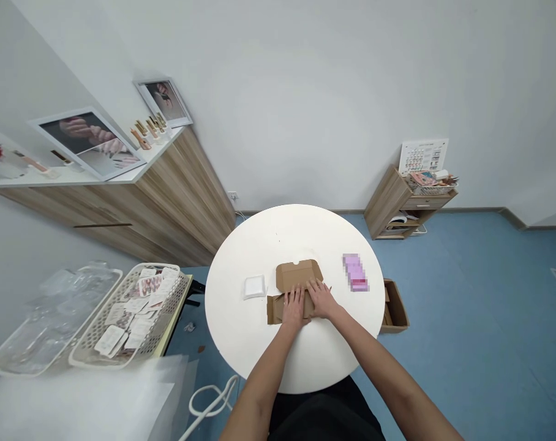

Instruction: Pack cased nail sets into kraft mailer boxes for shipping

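Note:
A brown cardboard box (pixel 300 275) lies partly unfolded on the round white table (pixel 241 245), its lid flap spread toward the far side and a side flap sticking out to the left. My left hand (pixel 294 306) rests flat on the near part of the cardboard, fingers stretched out. Beside it, my right hand (pixel 323 300) presses on the right side of the same box with its fingers spread. To the left sits a white square packet (pixel 254 286). A purple item (pixel 355 272), blurred by pixels, lies to the right.
An open cardboard carton (pixel 396 306) stands on the floor right of the table. At left are a white basket of cards (pixel 133 312) and a tray of clear plastic pieces (pixel 52 318). A wooden cabinet (pixel 186 190) and a small shelf unit (pixel 388 202) stand by the wall.

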`<state>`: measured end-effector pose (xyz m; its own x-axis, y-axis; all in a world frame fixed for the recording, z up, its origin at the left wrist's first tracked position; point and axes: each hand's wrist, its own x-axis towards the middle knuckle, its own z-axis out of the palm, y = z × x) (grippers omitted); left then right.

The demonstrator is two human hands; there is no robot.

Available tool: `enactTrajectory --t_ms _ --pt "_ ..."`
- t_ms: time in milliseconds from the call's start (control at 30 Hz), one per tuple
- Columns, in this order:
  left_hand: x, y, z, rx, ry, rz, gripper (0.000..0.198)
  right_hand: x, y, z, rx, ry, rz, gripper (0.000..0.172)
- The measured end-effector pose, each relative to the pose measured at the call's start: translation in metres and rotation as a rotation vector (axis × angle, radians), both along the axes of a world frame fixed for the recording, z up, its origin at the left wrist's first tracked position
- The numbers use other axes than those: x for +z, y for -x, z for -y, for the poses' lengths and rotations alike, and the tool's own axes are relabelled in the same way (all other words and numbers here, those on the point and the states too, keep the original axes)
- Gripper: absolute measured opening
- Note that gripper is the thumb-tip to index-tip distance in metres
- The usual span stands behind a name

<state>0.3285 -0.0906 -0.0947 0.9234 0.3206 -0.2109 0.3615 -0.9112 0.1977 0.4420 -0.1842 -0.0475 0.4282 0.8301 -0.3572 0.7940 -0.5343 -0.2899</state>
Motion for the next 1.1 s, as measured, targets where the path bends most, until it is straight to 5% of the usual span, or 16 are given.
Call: enactTrajectory --t_ms 133,367,600,867,1100 --pt "0.001 0.003 -0.001 -0.024 0.008 0.011 0.116 -0.017 -0.001 -0.003 0.111 0.173 -0.04 0.131" --pt "0.006 0.009 -0.003 -0.016 0.09 0.034 0.115 -0.03 0.004 0.002 0.134 0.13 0.06 0.128" --pt "0.015 0.053 -0.03 0.052 0.165 0.293 0.076 -0.031 0.011 -0.011 0.169 0.226 0.194 0.135" --pt "-0.011 0.105 -0.057 0.582 0.248 0.322 0.06 -0.039 0.029 -0.025 0.145 0.214 0.263 0.093" --pt "-0.005 0.096 -0.049 0.54 0.401 0.237 0.081 -0.057 0.038 -0.031 0.162 0.128 0.242 0.077"
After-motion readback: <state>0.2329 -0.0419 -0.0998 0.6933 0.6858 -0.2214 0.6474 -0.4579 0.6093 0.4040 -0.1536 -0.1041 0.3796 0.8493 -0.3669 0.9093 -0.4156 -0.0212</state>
